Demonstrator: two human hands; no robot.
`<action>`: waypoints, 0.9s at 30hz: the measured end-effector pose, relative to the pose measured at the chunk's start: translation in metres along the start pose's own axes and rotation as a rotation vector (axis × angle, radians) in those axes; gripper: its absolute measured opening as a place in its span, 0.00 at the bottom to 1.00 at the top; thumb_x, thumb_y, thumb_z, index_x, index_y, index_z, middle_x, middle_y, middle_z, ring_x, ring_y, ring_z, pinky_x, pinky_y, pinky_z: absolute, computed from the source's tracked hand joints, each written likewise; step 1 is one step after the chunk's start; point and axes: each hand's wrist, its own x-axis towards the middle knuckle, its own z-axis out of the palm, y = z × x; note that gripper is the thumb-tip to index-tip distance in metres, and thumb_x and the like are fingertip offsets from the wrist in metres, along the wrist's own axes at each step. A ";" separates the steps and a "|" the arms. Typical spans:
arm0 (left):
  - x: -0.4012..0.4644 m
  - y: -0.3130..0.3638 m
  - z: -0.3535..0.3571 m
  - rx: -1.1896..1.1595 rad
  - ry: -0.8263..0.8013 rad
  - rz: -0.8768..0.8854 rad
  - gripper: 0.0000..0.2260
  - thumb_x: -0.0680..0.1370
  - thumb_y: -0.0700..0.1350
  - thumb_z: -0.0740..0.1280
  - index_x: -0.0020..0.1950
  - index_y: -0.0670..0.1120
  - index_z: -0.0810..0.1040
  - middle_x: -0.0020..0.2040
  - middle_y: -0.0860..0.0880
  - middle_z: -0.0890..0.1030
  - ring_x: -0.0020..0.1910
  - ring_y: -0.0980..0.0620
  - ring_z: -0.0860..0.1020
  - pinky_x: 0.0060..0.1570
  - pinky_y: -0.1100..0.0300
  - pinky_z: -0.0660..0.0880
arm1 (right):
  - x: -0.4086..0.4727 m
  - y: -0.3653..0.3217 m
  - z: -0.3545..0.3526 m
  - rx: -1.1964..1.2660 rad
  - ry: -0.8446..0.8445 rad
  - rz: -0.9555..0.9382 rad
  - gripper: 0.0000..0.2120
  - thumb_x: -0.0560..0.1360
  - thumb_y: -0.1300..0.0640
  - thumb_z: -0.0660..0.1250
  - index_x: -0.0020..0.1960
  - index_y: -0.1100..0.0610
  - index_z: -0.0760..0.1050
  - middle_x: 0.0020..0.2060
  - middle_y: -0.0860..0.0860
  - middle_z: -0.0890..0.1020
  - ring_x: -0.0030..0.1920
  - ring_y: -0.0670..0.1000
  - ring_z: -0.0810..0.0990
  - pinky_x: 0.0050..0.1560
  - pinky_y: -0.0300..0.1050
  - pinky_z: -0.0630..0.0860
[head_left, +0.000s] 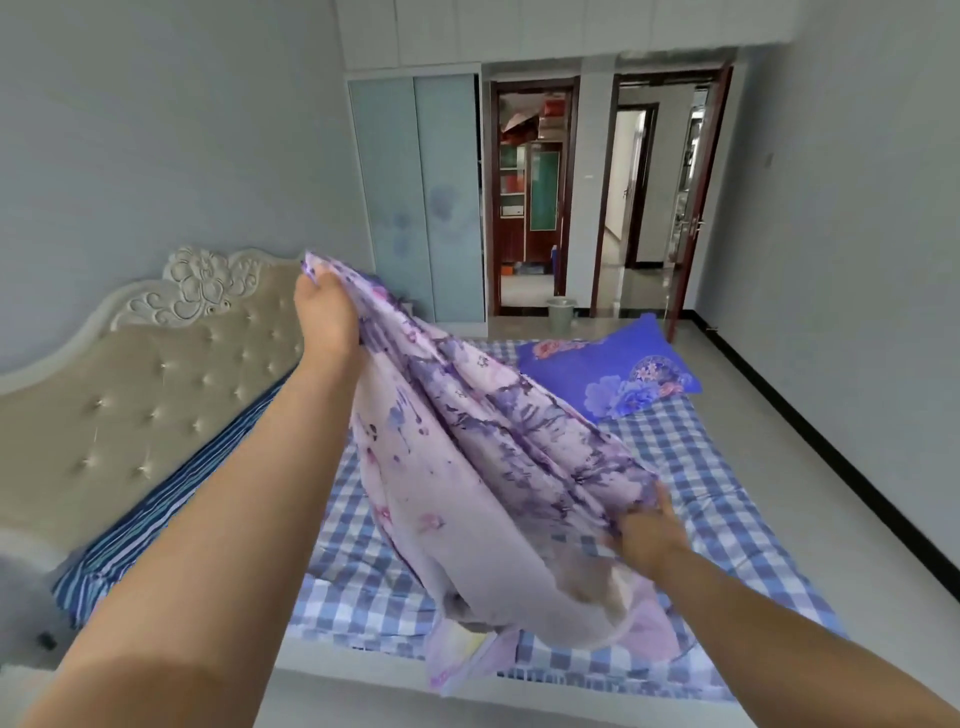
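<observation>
A lilac quilt (467, 467) with a purple flower print hangs between my two hands above the bed. My left hand (324, 312) is raised high and grips one corner of it near the headboard. My right hand (647, 532) is lower and grips the bunched edge of the quilt. The cloth sags in folds between the hands, and its lower end (467, 660) rests on the blue-and-white checked sheet (691, 467) at the near edge of the bed.
A blue flowered pillow (608, 371) lies at the far side of the bed. A padded cream headboard (145, 374) stands at the left, with striped bedding (156, 514) along it. Beyond are a wardrobe (421, 197), a green bucket (561, 314), two open doorways and tiled floor (810, 467) on the right.
</observation>
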 end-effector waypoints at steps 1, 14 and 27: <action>0.006 -0.007 -0.006 0.009 0.032 -0.026 0.11 0.82 0.47 0.52 0.49 0.45 0.71 0.41 0.49 0.74 0.44 0.49 0.75 0.46 0.59 0.73 | 0.002 0.008 0.000 0.012 0.038 0.034 0.26 0.78 0.38 0.46 0.71 0.45 0.67 0.65 0.47 0.75 0.73 0.52 0.62 0.49 0.51 0.09; -0.012 -0.084 -0.086 0.389 0.251 -0.141 0.18 0.84 0.46 0.49 0.65 0.33 0.67 0.63 0.33 0.73 0.62 0.38 0.72 0.58 0.52 0.67 | -0.012 0.045 -0.085 0.707 0.641 0.388 0.25 0.76 0.43 0.64 0.67 0.54 0.61 0.37 0.55 0.79 0.45 0.59 0.80 0.57 0.52 0.64; 0.027 -0.075 -0.111 0.491 -0.151 -0.304 0.13 0.76 0.40 0.63 0.52 0.30 0.69 0.28 0.39 0.74 0.24 0.43 0.74 0.21 0.63 0.69 | -0.004 0.028 -0.186 0.803 0.702 0.339 0.11 0.75 0.55 0.60 0.47 0.62 0.76 0.57 0.56 0.65 0.60 0.57 0.65 0.58 0.45 0.67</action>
